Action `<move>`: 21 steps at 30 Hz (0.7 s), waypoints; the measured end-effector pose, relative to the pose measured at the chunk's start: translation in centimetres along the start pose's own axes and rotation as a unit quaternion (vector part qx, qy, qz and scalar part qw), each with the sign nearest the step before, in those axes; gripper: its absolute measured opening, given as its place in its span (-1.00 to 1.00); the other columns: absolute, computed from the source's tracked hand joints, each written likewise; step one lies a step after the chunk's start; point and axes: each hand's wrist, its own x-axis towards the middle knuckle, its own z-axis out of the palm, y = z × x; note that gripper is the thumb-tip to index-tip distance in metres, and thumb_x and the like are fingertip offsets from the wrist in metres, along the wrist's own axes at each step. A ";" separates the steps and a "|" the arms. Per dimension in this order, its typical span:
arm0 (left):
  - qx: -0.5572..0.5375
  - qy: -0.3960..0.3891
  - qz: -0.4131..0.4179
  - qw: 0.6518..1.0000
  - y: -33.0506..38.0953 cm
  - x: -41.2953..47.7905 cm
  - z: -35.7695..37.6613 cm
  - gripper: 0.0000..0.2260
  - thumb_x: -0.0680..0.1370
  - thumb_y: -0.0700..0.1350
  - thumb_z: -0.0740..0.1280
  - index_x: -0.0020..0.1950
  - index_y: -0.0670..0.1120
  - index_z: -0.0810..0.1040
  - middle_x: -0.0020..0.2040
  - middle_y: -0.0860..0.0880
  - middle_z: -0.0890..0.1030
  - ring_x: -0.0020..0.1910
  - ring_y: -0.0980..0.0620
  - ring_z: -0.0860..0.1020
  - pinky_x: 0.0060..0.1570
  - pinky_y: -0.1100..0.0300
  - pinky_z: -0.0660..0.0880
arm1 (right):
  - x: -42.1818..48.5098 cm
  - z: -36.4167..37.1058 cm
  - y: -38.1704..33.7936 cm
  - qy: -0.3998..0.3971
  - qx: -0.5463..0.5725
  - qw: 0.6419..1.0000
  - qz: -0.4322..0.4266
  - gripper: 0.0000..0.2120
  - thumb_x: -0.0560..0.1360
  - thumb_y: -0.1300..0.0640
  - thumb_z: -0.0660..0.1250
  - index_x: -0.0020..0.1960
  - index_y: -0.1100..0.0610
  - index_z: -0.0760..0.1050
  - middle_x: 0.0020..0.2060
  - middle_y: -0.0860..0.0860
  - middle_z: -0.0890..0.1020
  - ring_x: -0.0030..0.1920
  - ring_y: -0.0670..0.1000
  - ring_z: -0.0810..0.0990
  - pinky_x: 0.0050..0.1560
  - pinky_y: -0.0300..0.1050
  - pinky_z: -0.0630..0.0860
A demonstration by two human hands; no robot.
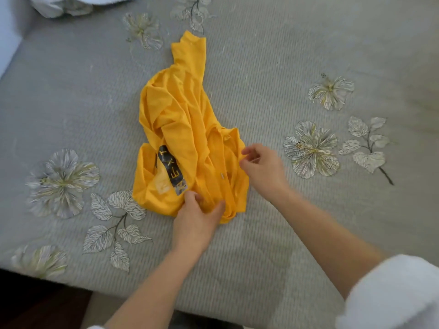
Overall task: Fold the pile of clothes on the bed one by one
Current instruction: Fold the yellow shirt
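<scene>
Crumpled yellow shirt [180, 129] at frame centre, no fold yet made; its hem is clutched by the left grip [198, 218], its side pinched by the right grip [261, 168].

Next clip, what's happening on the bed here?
A person is working on a yellow shirt, which lies crumpled, not yet folded, on the grey flowered bedspread. The left hand grips its near edge and the right hand pinches its right side. Some white fabric sits at the far left corner.

Soft, even daylight, faint shadows, slight overall blur, wide-angle bending at the edges.
</scene>
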 end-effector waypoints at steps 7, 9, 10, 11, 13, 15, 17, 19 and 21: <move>-0.012 -0.039 -0.055 0.998 0.3 1.0 0.4 -0.81 0.38 -0.22 0.41 -0.26 0.00 0.43 -0.30 0.07 0.52 -0.17 -0.06 0.57 -0.27 0.16 0.43 | 5.0 5.4 -2.5 0.017 -0.272 0.955 -0.120 -0.68 0.51 0.01 0.27 0.26 -0.02 0.46 0.22 0.04 0.38 0.30 0.12 0.27 0.25 0.05 0.24; -0.049 -0.060 -0.069 0.995 0.0 0.7 -1.1 -0.83 0.35 -0.28 0.39 -0.32 -0.06 0.47 -0.37 0.03 0.52 -0.27 -0.06 0.55 -0.28 0.11 0.49 | 5.1 5.0 -3.3 0.066 -0.202 0.975 -0.066 -0.80 0.54 0.01 0.23 0.10 0.03 0.53 0.10 0.03 0.43 0.23 0.10 0.33 0.21 0.04 0.27; -0.051 -0.055 -0.068 0.995 -0.3 0.3 -2.1 -0.82 0.33 -0.30 0.39 -0.36 -0.08 0.45 -0.42 0.02 0.47 -0.34 -0.05 0.50 -0.33 0.14 0.42 | 4.9 4.3 -3.9 0.092 -0.141 0.985 -0.042 -0.81 0.55 0.00 0.22 0.04 0.07 0.53 0.05 0.03 0.46 0.19 0.09 0.37 0.18 0.03 0.31; -0.044 -0.044 -0.065 0.996 -0.4 -0.1 -3.3 -0.80 0.31 -0.31 0.38 -0.39 -0.08 0.43 -0.46 0.02 0.42 -0.39 -0.04 0.44 -0.38 0.16 0.31 | 4.7 3.5 -4.5 0.111 -0.091 0.989 -0.037 -0.81 0.56 0.01 0.22 -0.01 0.11 0.53 0.01 0.05 0.48 0.14 0.10 0.41 0.15 0.02 0.35; -0.034 -0.024 -0.064 0.997 0.0 -0.8 -6.2 -0.78 0.30 -0.33 0.38 -0.41 -0.09 0.40 -0.48 0.03 0.39 -0.42 0.00 0.38 -0.41 0.17 0.19 | 3.9 1.2 -6.1 0.127 -0.049 0.988 -0.067 -0.80 0.57 0.05 0.22 -0.12 0.16 0.47 -0.08 0.07 0.49 0.02 0.07 0.44 -0.01 -0.06 0.34; -0.043 -0.014 -0.054 0.998 1.8 -1.2 -9.4 -0.77 0.31 -0.36 0.36 -0.41 -0.11 0.39 -0.47 0.00 0.39 -0.43 0.00 0.38 -0.40 0.18 0.18 | 2.6 -1.8 -8.2 0.131 -0.032 0.987 -0.083 -0.76 0.59 0.06 0.20 -0.22 0.12 0.38 -0.20 0.02 0.45 -0.15 0.01 0.41 -0.22 -0.09 0.25; -0.065 0.005 -0.037 0.997 4.3 -1.6 -12.5 -0.78 0.34 -0.39 0.33 -0.39 -0.13 0.39 -0.45 -0.04 0.39 -0.42 -0.01 0.36 -0.37 0.16 0.20 | 0.9 -4.5 -10.3 0.134 0.010 0.988 -0.071 -0.70 0.61 0.05 0.17 -0.29 0.07 0.28 -0.31 -0.04 0.38 -0.31 -0.05 0.33 -0.34 -0.08 0.20; -0.067 0.043 -0.009 0.997 7.0 -2.7 -15.6 -0.76 0.35 -0.41 0.30 -0.40 -0.13 0.39 -0.45 -0.05 0.38 -0.43 0.01 0.33 -0.40 0.16 0.18 | -1.5 -6.9 -12.1 0.143 0.058 0.986 -0.058 -0.67 0.61 0.07 0.15 -0.32 0.07 0.23 -0.37 -0.05 0.32 -0.38 -0.07 0.27 -0.38 -0.09 0.18; -0.068 0.078 0.009 0.995 9.7 -4.0 -18.4 -0.75 0.37 -0.41 0.29 -0.40 -0.10 0.38 -0.45 -0.03 0.39 -0.44 0.03 0.33 -0.44 0.18 0.18 | -4.2 -9.2 -13.6 0.161 0.075 0.982 -0.068 -0.64 0.61 0.09 0.15 -0.35 0.07 0.20 -0.40 -0.05 0.29 -0.40 -0.07 0.24 -0.38 -0.10 0.15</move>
